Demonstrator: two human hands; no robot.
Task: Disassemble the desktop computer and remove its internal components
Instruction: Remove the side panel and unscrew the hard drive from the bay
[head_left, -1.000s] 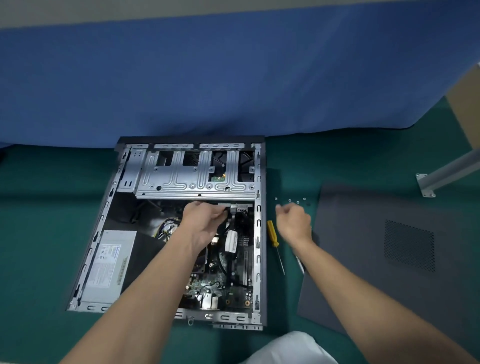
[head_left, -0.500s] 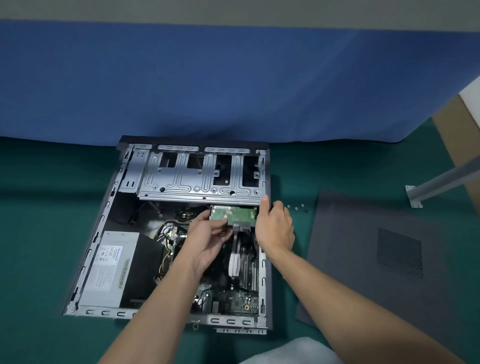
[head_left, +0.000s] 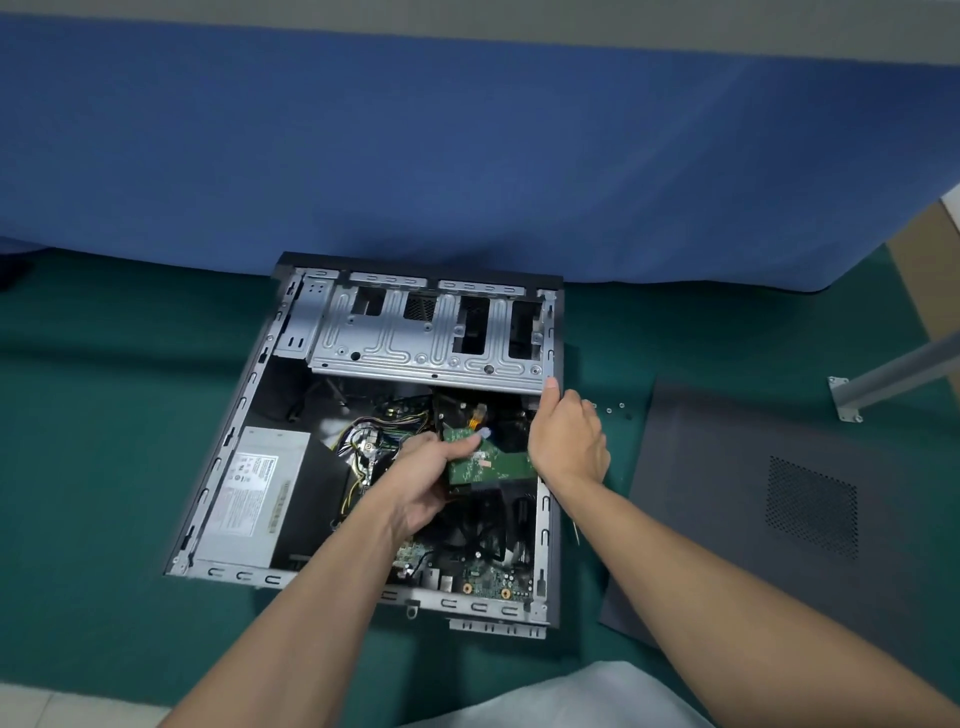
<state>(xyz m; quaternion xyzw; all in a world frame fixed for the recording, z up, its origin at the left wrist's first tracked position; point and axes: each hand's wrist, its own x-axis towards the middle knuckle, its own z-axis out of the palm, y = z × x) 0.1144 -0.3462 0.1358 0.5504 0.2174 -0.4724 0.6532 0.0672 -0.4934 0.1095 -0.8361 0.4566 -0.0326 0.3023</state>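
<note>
We see hard drive (head_left: 493, 465), green board up, tilted above motherboard (head_left: 488, 582) inside case (head_left: 228, 441), centre frame. Left hand (head_left: 421, 478) grips its left end; right hand (head_left: 569, 441) clasps case's right rim. We judge drive dense, rigid, shock-fragile: hold metal sides, not bare board.

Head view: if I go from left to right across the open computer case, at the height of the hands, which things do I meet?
From the left: power supply → left hand → hard drive that it grips → right hand on the case wall → loose screws → grey side panel.
</note>
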